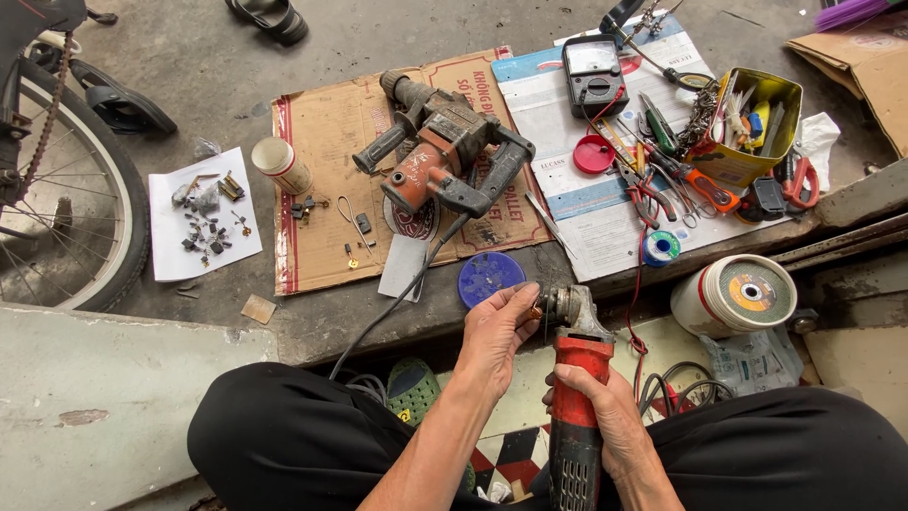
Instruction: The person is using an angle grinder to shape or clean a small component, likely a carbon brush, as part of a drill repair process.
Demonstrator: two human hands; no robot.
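Now the right hand (594, 402) has a closed grip round the red grinder (574, 397); the left hand (497, 331) pinches a small part at its head, just below the blue lid (488, 277).

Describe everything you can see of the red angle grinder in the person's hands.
The angle grinder has a red plastic-looking body, a grey metal gear head and dark vent slots at its rear end. It lies lengthwise between the person's knees, head pointing away. The right hand wraps the body; the left hand pinches a small part against the head's left side. Whether a disc is fitted is unclear.
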